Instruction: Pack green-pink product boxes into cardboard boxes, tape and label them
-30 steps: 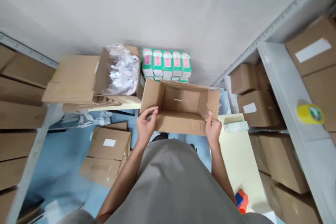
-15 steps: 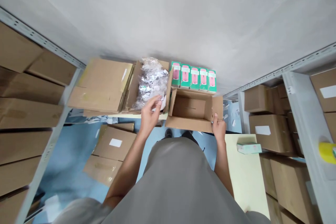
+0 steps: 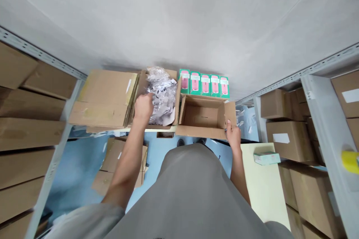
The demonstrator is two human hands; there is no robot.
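My left hand (image 3: 144,108) is closed over the left side of a cardboard box filled with crumpled clear plastic packing (image 3: 162,99). Its fingers point into that box, and whatever they grip is hidden from me. With my right hand (image 3: 233,134) I hold the right flap of an open carton (image 3: 204,115), thumb on top and fingers beneath. The carton's inside shows bare brown cardboard. Behind it stands a row of several green boxes (image 3: 205,84) with pink pictures and white labels.
Flattened cardboard sheets (image 3: 103,97) are stacked at the left. A pale green box (image 3: 267,158) lies on a cream board (image 3: 263,190) at my right. Shelves on both sides carry brown cartons (image 3: 280,127). More flattened cardboard (image 3: 112,157) lies below on the blue floor.
My left hand has moved left across the packing box, from its front right corner to its left side, and its fingers have curled closed. My right hand keeps hold of the carton flap.
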